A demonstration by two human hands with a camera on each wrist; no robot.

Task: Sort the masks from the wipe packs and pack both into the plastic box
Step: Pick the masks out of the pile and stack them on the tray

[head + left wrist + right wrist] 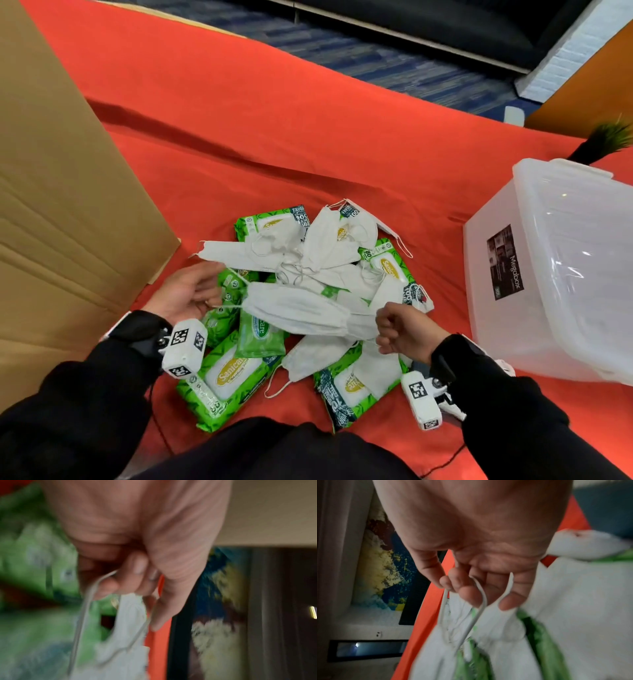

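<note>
White fabric stretches between my hands: I hold one mask [301, 310] by its two ear loops, lifted over the heap so it hangs free of the tangle below. My left hand [186, 293] has its fingers curled round the loop [87, 599] at that end, and my right hand [399, 329] hooks the other loop [481, 601] over bent fingers, pinched by the thumb. Holding by the loops rather than the cloth lets me see, I judge, whether other straps are caught on it.

Beneath lies the mixed pile on the orange cloth [308, 120]: more white masks [329, 246] draped across green wipe packs [222, 380], their loops crossing one another, which is why each mask needs drawing out singly. Sorting looks barely begun, since no separate stacks show.

To my right stands the plastic box [555, 274], translucent, near the pile but apart from it; what it holds I cannot tell through its wall. A cardboard sheet [61, 205] leans at my left. Snagged loops dragging neighbours along seem the chief risk.
</note>
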